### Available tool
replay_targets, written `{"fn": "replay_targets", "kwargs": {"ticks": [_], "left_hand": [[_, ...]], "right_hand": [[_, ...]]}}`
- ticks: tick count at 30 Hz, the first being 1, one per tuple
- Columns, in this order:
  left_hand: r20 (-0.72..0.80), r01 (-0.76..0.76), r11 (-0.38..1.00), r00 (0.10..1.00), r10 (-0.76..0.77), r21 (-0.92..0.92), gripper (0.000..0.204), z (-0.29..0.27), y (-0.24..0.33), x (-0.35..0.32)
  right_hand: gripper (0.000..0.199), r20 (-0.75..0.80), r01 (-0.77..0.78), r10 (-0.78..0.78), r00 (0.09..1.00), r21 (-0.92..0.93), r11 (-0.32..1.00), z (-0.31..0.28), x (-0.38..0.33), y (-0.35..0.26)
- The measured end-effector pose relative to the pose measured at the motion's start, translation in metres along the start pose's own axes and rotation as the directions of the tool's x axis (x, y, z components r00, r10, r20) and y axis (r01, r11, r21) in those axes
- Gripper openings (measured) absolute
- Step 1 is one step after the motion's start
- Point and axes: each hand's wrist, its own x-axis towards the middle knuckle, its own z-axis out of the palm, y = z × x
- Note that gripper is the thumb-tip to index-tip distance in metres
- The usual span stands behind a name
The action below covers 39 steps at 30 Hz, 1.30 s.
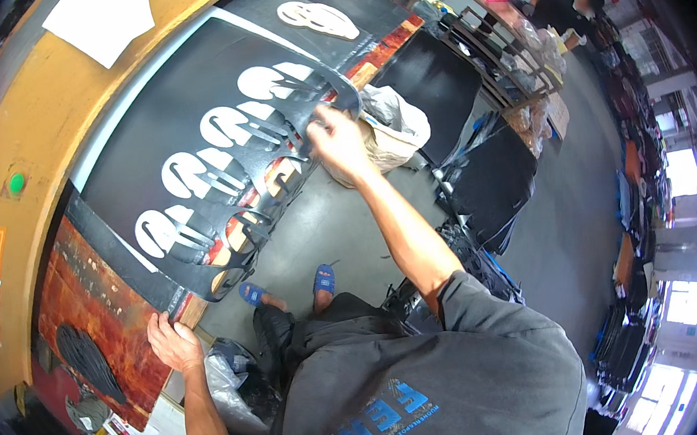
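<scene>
Pale sack [401, 131], contents unclear, near right hand [339, 144].

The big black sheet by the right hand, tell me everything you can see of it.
The big black sheet looks thin and flexible, perhaps rubber or leather, with a soft sheen. It lies mostly flat; four groups of curved white shapes, apparently cut-outs, line its near side. Looped strips hang along that edge. The right hand touches its right end; blur hides the grip.

Cannot make out the right hand [339, 140] sharply, blurred at the black sheet [295, 111] along the surface's [87, 275] near edge. Cannot see the white papers [101, 24] whole, cut by the picture's upper edge.
</scene>
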Motion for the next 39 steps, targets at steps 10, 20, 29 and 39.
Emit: {"fn": "replay_targets", "kwargs": {"ticks": [10, 20, 29, 39], "left_hand": [[0.027, 0.024, 0.999, 0.999, -0.023, -0.035, 0.04, -0.016, 0.014, 0.002], [-0.015, 0.024, 0.99, 1.0, -0.026, -0.136, 0.039, -0.026, 0.012, 0.009], [-0.137, 0.043, 0.955, 0.987, -0.086, -0.292, 0.031, -0.03, 0.011, 0.018], [-0.136, 0.213, 0.819, 0.934, -0.331, -0.533, 0.009, -0.03, -0.01, 0.037]], "right_hand": [[0.057, -0.031, 0.29, -0.307, 0.951, -0.249, 0.924, 0.04, 0.025, -0.062], [0.05, 0.36, -0.099, 0.064, 0.931, 0.08, 0.992, 0.128, 0.0, -0.156], [0.033, 0.43, 0.184, -0.267, 0.863, 0.226, 0.957, 0.196, -0.032, -0.239], [0.035, 0.546, 0.425, -0.405, 0.734, 0.095, 0.9, 0.293, -0.056, -0.22]]}}
